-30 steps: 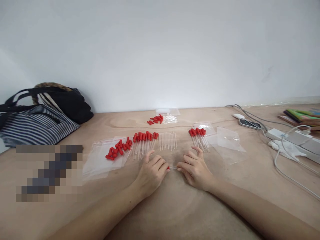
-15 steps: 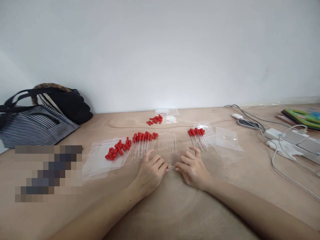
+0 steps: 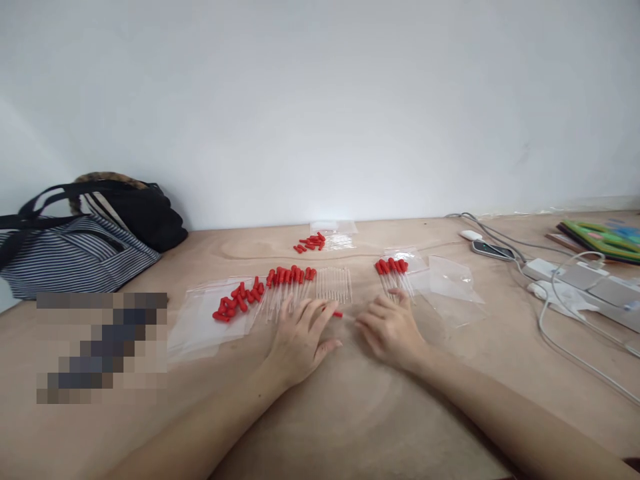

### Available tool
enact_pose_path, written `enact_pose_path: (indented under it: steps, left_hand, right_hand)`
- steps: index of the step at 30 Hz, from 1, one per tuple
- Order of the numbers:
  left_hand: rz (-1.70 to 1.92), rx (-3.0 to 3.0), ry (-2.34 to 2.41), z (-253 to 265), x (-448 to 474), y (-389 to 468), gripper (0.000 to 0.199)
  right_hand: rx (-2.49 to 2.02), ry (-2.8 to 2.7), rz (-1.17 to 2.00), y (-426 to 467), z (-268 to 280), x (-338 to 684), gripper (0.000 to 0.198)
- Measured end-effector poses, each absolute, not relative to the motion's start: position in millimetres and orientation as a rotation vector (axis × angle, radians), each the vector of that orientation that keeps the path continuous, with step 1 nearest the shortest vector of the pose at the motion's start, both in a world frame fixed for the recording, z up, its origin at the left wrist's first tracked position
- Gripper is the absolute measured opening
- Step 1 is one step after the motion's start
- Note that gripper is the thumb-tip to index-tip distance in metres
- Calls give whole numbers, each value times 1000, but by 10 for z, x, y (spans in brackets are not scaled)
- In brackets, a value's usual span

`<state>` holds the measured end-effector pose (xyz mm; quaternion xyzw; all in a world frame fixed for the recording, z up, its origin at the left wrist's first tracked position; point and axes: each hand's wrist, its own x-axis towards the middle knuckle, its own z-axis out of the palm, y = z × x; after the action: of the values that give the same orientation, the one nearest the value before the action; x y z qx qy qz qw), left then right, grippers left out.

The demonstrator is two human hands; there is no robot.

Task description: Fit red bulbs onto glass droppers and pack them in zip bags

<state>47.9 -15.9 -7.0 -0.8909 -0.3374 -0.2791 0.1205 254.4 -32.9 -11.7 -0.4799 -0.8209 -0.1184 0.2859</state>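
My right hand (image 3: 390, 331) is closed, its fingers pinching the thin clear tube of a dropper whose red rubber bulb (image 3: 339, 315) points left. Close to that bulb is my left hand (image 3: 299, 337), its thumb held apart from the stretched fingers; whether the fingertips touch the bulb I cannot tell. Past my left hand lie several capped droppers (image 3: 290, 275) and loose red bulbs (image 3: 239, 301) on a plastic bag. Bare glass tubes (image 3: 334, 285) lie in a row beyond the gap between my hands. Several more capped droppers (image 3: 391, 267) lie beyond my right hand.
At the back are more red bulbs (image 3: 311, 243) and tubes (image 3: 340, 241). Clear bags (image 3: 456, 287) lie right of centre. A phone-like device (image 3: 493, 250), a power strip (image 3: 545, 270) and cables occupy the right side. A striped bag (image 3: 80, 253) stands left.
My left thumb and fingers have parted from the dropper's bulb, leaving it exposed. My right hand has moved slightly away from me, and the dropper has shifted with it.
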Motion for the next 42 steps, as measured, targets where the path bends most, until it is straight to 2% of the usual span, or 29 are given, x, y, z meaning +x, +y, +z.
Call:
enact_pose_path:
  steps: [2,5,9,22,27,30,35,37,42]
  left_hand:
    - [-829,-2574,-1042,-76,470,-167,44]
    - [-831,-2601,-1055,-93,469,-177,37]
    - [-857,-2644,-1045,-104,472,-175,30]
    - [-857,-2659,-1030,-88,464,-185,13]
    - [-847,-2566,-1103,-50,446,-149,16]
    - [-773,-2445,-1312,133,216,4,16]
    - [-440,-2468,-2125,583,-631,321,20]
    - [-398,-2578,-2173,687,-924,383,17]
    - [-337,-2766,-2032,653,-1139,429,31]
  right_hand:
    - [-1615,-2022,-314,-196,-62,2641,25]
    - [-2066,-1784,-238,43,10,2749,34]
    - [-2308,-1702,-148,272,56,2715,36]
    - [-2287,-1788,-177,350,51,2556,25]
    - [-2319,-1793,143,421,114,2286,37]
    - [-2343,-1785,230,492,146,2225,33]
    - [-2365,-1769,327,569,180,2251,28]
    - [-2370,-1767,352,593,182,2258,27]
    - [-2359,-1775,387,638,163,2260,28]
